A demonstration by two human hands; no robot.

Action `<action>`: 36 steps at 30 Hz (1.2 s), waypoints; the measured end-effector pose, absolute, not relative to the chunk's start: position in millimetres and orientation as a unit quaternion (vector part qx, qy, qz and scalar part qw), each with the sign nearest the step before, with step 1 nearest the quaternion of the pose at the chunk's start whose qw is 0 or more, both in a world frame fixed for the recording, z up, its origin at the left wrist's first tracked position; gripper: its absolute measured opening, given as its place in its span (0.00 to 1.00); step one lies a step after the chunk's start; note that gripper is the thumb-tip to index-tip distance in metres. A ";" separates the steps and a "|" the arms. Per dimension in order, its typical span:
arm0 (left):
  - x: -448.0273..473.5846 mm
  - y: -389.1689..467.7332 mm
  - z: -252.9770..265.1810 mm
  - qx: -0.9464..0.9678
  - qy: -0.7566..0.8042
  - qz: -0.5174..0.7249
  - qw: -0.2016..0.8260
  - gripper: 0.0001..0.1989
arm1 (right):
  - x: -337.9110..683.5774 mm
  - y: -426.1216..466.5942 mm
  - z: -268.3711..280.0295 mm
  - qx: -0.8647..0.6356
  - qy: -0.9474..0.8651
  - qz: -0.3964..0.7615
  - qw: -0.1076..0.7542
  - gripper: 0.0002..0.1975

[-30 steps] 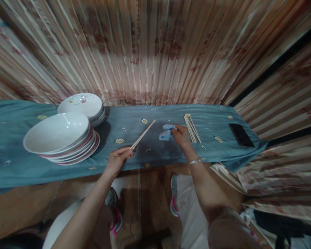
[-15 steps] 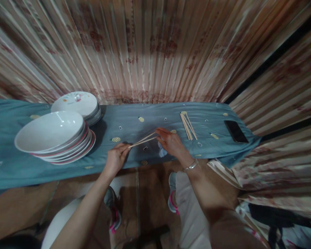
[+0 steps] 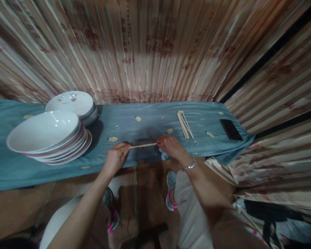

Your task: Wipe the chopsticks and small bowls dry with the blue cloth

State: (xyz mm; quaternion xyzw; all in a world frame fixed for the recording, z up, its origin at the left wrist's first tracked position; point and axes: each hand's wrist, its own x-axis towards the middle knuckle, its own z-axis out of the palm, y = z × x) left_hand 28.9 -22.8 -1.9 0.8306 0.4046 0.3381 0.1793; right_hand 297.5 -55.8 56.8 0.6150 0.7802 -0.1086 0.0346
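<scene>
A pair of light wooden chopsticks (image 3: pixel 143 146) stretches between my two hands, the sticks lying close together so that they look almost like one. My left hand (image 3: pixel 116 156) pinches their left end. Around the right end the fingers of my right hand (image 3: pixel 170 146) are closed, with a bluish-white cloth (image 3: pixel 163 154) hanging below that palm. Both hands are just over the near edge of the covered table. Right of my right hand, several more chopsticks (image 3: pixel 184 125) lie on the tablecloth, one slanting apart from the others.
A stack of large white bowls and plates (image 3: pixel 45 133) stands at the left, with a second stack of flower-patterned plates (image 3: pixel 72 103) behind it. A black phone (image 3: pixel 231 130) lies near the right end of the blue tablecloth (image 3: pixel 124 119). Pleated curtains (image 3: pixel 145 52) hang behind.
The chopsticks were spread apart at my right hand and are now together. My right hand has come down slightly. The view has shifted a little.
</scene>
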 end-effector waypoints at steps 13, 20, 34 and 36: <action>25.0 -16.7 4.1 0.844 0.392 0.334 0.148 0.22 | 313.5 -52.8 47.0 0.586 0.767 -0.256 -0.055 0.11; 28.0 -10.7 -1.2 0.839 0.403 0.340 0.134 0.20 | 309.4 -56.8 50.4 0.585 0.774 -0.240 -0.038 0.11; 37.6 -7.9 -16.5 0.820 0.424 0.370 0.104 0.23 | 412.0 -57.1 58.8 0.874 0.478 -0.048 -0.081 0.16; 38.0 -7.8 -17.5 0.818 0.425 0.373 0.108 0.22 | 419.8 -58.7 54.8 0.889 0.452 -0.042 -0.063 0.17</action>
